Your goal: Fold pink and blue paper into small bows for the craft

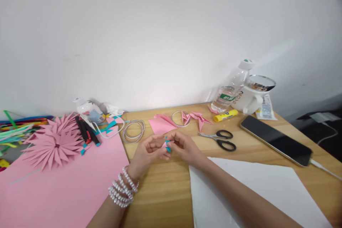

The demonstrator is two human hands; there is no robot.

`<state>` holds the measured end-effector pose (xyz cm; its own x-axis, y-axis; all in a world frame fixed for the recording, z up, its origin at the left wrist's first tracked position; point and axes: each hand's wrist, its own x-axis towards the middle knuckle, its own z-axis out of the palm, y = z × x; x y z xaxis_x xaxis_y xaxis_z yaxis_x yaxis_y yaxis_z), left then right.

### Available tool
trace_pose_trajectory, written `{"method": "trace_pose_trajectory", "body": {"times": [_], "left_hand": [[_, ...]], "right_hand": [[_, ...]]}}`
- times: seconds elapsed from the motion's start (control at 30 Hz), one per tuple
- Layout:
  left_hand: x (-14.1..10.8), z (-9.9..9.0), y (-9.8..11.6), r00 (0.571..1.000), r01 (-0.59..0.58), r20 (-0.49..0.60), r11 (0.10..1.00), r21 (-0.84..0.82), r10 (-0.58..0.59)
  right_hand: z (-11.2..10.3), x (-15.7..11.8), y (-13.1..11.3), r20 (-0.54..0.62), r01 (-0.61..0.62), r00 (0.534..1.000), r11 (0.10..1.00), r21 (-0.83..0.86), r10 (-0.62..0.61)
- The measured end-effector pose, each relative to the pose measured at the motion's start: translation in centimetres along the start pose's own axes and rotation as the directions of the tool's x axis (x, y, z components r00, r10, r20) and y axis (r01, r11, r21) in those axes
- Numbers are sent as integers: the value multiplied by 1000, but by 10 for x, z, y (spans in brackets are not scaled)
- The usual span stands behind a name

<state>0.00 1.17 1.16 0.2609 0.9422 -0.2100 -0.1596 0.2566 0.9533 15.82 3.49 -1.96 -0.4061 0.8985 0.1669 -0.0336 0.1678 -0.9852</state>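
Note:
A small folded piece of pink and blue paper [167,144] is held between both hands above the middle of the wooden table. My left hand [149,151], with pearl bracelets on its wrist, pinches its left side. My right hand [184,148] has its thumb and fingers closed on the right side. Just beyond the hands lie a folded pink paper [162,125], a metal ring [173,119] and pink folded star shapes [200,119]. Black-handled scissors [220,139] rest to the right of my right hand.
Pink sheet [66,192], spiky pink paper flowers [57,144], markers [87,131] and rings [133,131] lie left. White sheet [251,188], phone [276,139], yellow glue stick [226,115], bottle [229,89] and mug [247,100] are right. A wall stands behind.

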Motion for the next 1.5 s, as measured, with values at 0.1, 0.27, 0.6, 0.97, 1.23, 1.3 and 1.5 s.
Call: {"method": "trace_pose_trajectory", "body": {"times": [0.1, 0.27, 0.6, 0.97, 1.23, 1.3, 1.5], "left_hand": [[-1, -1, 1, 996, 87, 2, 995, -50, -87], [-1, -3, -3, 995, 101, -23, 994, -35, -102], [-1, -6, -1, 979, 88, -172, 990, -110, -106], [-2, -7, 3, 966, 211, -116, 964, -159, -231], [-3, -3, 4, 974, 167, -135, 977, -132, -184], [-4, -2, 4, 977, 128, -156, 986, -109, -144], [-4, -2, 3, 991, 51, -119, 994, -99, -63]], "right_hand": [[2, -3, 3, 31, 50, 998, 998, -48, -48], [4, -4, -1, 14, 197, 980, 964, -176, -198], [5, -7, -1, 25, 454, 860, 740, -497, -510], [1, -8, 3, 265, 557, 810, 545, -627, -523], [7, -9, 0, 165, 493, 850, 644, -585, -500], [10, -8, 0, 73, 397, 902, 749, -530, -426], [14, -7, 3, -5, 242, 964, 882, -404, -267]]}}
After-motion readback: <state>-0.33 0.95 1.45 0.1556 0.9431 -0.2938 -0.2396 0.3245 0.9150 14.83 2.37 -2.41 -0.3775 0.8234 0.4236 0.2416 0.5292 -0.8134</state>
